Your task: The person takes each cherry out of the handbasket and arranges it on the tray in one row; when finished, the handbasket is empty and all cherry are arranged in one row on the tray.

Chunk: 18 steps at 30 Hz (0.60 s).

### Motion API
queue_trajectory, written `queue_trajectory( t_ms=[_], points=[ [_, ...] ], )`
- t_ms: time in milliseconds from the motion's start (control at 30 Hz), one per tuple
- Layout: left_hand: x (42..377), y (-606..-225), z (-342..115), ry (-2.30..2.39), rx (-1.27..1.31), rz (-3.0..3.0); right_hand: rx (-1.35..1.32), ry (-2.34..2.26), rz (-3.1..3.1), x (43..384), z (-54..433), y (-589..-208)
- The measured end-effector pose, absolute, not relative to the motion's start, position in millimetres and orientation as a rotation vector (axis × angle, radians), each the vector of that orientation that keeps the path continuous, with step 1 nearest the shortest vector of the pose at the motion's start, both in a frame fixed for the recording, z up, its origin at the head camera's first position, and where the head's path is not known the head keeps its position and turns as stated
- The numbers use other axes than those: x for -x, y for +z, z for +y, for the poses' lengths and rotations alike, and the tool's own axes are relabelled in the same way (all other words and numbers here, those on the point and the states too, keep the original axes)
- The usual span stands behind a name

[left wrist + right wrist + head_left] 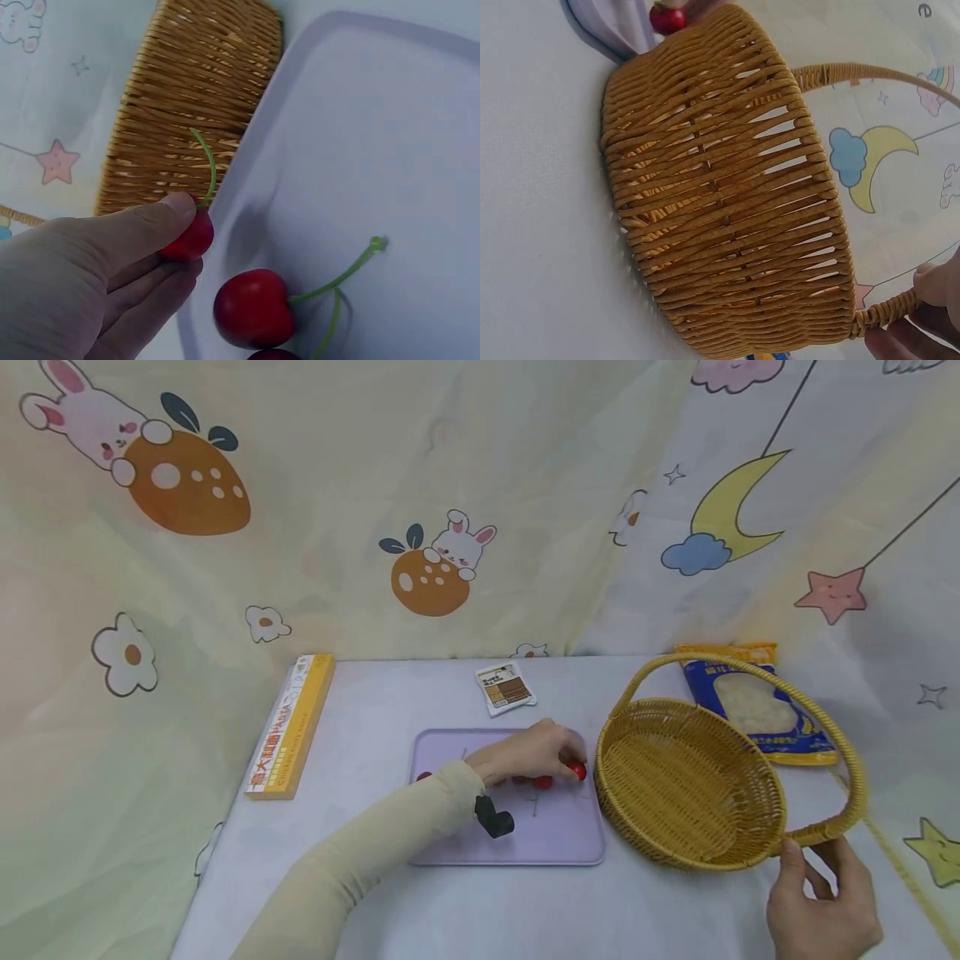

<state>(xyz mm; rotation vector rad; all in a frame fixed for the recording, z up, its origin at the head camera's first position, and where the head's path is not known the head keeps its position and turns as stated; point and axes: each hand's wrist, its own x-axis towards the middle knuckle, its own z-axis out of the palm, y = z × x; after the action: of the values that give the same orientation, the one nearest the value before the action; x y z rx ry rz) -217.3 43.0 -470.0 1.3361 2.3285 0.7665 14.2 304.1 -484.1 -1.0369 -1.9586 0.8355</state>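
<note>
My left hand [542, 750] pinches a red cherry [189, 235] with a green stem between thumb and fingers, above the tray's right edge and close to the basket. Beneath it, the lilac tray [525, 847] bears more cherries [255, 309], partly hidden by the hand and sleeve in the head view. A woven basket [675, 777] stands just right of the tray, with nothing seen inside. At the near end of its arched handle, my right hand [825, 897] grips the base; the right wrist view shows the fingers [934, 285] around it.
Behind the basket lies a blue and yellow food bag [757, 710]. A pasta box [291, 727] rests along the table's left side. Beyond the tray is a small labelled packet [506, 687]. Patterned cloth [330, 510] hangs at the back.
</note>
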Motion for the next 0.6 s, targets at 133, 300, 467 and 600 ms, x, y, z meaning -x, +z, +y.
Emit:
queue_trajectory(
  t_ms=[133, 300, 467, 600],
  points=[
    [216, -478, 43, 0.72, -1.326, 2.339, 0.995, 0.844, -1.953, -14, 305, -486],
    [216, -488, 46, 0.666, -1.389, 2.356, 0.963, 0.847, -1.95, -15, 305, -486],
    [217, -493, 47, 0.631, -1.427, 2.388, 0.943, 0.829, -1.952, -15, 305, -487],
    [217, -493, 47, 0.595, -1.436, 2.412, 0.953, 0.836, -1.941, -14, 302, -486]
  ],
)
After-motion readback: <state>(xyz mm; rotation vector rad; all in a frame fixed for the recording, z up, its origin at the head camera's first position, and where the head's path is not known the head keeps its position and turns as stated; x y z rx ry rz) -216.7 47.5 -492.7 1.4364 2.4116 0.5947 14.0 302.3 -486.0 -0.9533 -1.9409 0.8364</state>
